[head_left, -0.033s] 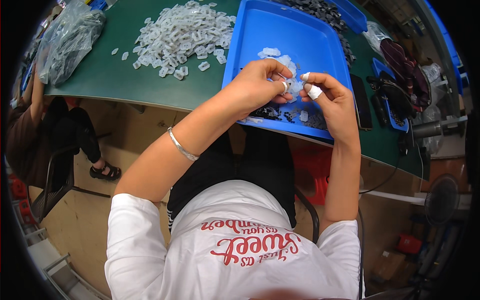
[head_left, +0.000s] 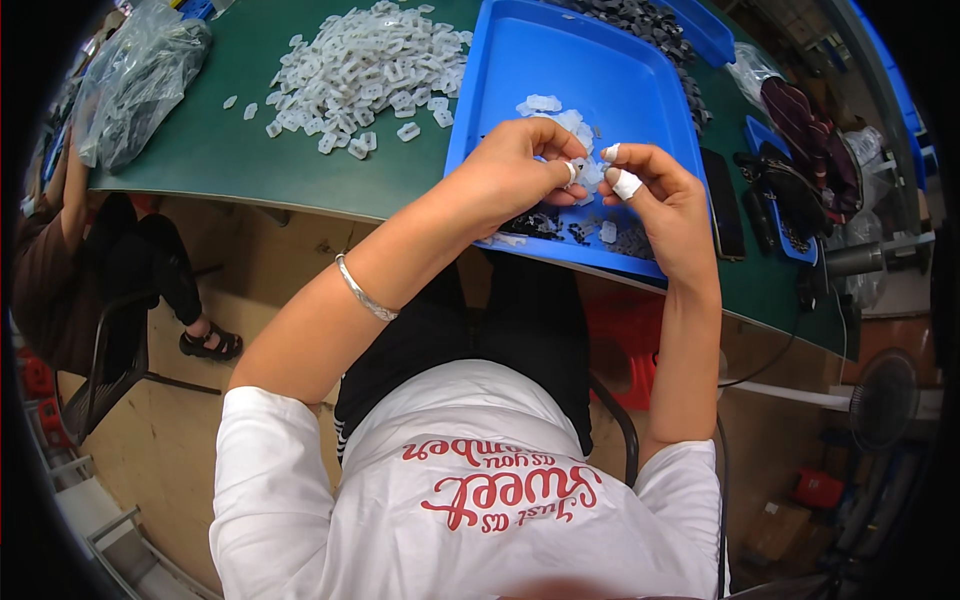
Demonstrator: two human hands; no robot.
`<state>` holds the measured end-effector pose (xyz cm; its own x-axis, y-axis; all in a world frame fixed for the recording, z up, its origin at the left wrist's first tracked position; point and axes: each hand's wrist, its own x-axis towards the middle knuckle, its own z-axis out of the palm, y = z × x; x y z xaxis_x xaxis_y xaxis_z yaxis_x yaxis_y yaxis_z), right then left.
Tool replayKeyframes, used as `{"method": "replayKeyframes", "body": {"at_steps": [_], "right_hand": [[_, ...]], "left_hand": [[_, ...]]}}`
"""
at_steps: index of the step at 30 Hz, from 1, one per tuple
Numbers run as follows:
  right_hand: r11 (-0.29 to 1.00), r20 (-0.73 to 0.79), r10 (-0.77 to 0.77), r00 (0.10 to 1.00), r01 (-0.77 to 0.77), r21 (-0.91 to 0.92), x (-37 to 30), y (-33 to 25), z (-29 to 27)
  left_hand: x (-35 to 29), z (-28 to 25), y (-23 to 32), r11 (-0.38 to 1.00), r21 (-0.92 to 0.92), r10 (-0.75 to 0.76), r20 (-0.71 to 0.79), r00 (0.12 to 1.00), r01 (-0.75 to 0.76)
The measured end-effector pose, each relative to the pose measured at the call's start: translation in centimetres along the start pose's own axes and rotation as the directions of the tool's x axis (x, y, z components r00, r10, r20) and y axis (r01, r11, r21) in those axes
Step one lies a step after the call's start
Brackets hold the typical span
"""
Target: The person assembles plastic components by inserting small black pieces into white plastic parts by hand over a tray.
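Observation:
Both of my hands work close together over a blue tray (head_left: pixel 560 60). My left hand (head_left: pixel 525 170) is closed, thumb and fingertips pinched round something too small to make out; white tape wraps its thumb tip. Facing it, my right hand (head_left: pixel 660 195) is closed in a pinch too, with white tape on thumb and forefinger; what it pinches I cannot make out. Translucent white plastic pieces (head_left: pixel 568 121) lie in the tray behind and under my fingertips. Small black parts (head_left: pixel 540 222) are strewn along the tray's near side, beside one loose white piece (head_left: pixel 608 232).
A large heap of white plastic pieces (head_left: pixel 365 75) covers the green table (head_left: pixel 230 150) left of the tray. Black parts (head_left: pixel 640 25) are piled behind it. Clear plastic bags (head_left: pixel 140 80) lie far left, near a seated person (head_left: pixel 60 230). A dark flat object (head_left: pixel 722 205) and black pouch (head_left: pixel 785 185) lie right.

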<state>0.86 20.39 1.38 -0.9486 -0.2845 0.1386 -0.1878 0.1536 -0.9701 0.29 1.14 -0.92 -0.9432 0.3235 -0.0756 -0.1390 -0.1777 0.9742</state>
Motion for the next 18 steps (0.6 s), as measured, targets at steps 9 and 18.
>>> {"method": "replayKeyframes", "body": {"at_steps": [9, 18], "right_hand": [[0.996, 0.028, 0.029, 0.999, -0.026, -0.081, 0.3, 0.15, 0.68], [0.987, -0.001, 0.065, 0.998, -0.064, -0.147, 0.71, 0.08, 0.35]], "left_hand": [[-0.07, -0.1, 0.12, 1.0, 0.004, 0.028, 0.023, 0.999, -0.028], [-0.27, 0.13, 0.13, 0.991, 0.106, 0.081, 0.019, 0.996, -0.083]]}}
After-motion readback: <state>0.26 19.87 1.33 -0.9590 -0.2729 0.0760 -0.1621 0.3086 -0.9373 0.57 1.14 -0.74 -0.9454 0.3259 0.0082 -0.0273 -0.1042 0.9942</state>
